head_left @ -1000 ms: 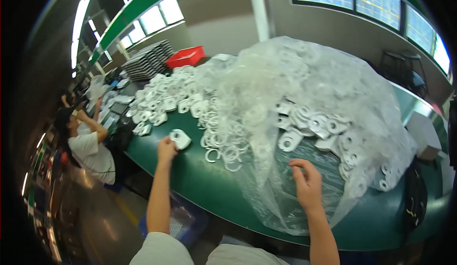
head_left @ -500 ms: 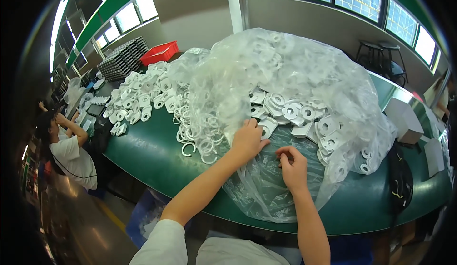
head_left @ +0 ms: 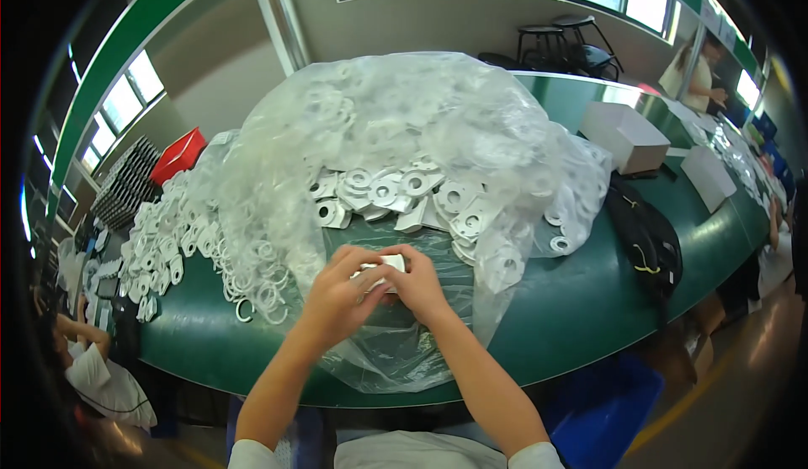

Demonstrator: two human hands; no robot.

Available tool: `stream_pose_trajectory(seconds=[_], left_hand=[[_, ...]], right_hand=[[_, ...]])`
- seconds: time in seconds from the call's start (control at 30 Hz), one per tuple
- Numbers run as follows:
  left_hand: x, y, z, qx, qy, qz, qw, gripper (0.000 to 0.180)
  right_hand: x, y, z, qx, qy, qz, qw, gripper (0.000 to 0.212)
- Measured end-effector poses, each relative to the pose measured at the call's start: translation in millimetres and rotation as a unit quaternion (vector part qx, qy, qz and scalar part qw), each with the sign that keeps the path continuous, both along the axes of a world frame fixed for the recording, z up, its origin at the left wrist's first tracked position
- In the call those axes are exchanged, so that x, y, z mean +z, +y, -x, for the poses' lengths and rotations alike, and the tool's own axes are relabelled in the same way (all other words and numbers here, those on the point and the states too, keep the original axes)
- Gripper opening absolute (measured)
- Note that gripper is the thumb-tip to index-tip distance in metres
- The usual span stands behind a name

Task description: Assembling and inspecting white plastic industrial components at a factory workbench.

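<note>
Between my two hands is a small white plastic part, held above the near flap of a big clear plastic bag. The fingers of my left hand wrap round its left side. My right hand grips it from the right, thumb toward the left fingers; much of the part is hidden. Just beyond my hands, the bag's mouth shows a heap of white plastic parts with round holes. Left of the bag lie several white open rings.
A pile of white parts spreads left, near a red bin and stacked grey trays. At right are a white box and a black bag on the green table. Co-workers sit far left and stand far right.
My left hand has left the heap at the bag's mouth and come together with my right hand, a white part now between them. The view has turned to the right.
</note>
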State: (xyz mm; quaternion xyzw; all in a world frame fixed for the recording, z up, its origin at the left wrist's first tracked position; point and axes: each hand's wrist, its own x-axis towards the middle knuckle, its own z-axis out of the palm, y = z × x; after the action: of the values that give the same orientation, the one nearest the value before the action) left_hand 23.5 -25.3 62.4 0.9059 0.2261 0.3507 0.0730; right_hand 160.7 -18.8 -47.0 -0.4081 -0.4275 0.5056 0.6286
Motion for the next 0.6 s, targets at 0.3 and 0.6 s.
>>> stream_pose_trajectory(seconds=[0.3, 0.6], left_hand=[[-52.1, 24.0, -242.9, -0.049, 0.181, 0.087, 0.978, 0.017], [-54.8, 38.5, -246.4, -0.058, 0.065, 0.069, 0.994, 0.011]], right_hand=[[27.9, -6.8, 4.1, 0.02, 0.012, 0.133, 0.991, 0.026], [27.2, -4.5, 9.2, 0.056, 0.041, 0.098, 0.993, 0.029]])
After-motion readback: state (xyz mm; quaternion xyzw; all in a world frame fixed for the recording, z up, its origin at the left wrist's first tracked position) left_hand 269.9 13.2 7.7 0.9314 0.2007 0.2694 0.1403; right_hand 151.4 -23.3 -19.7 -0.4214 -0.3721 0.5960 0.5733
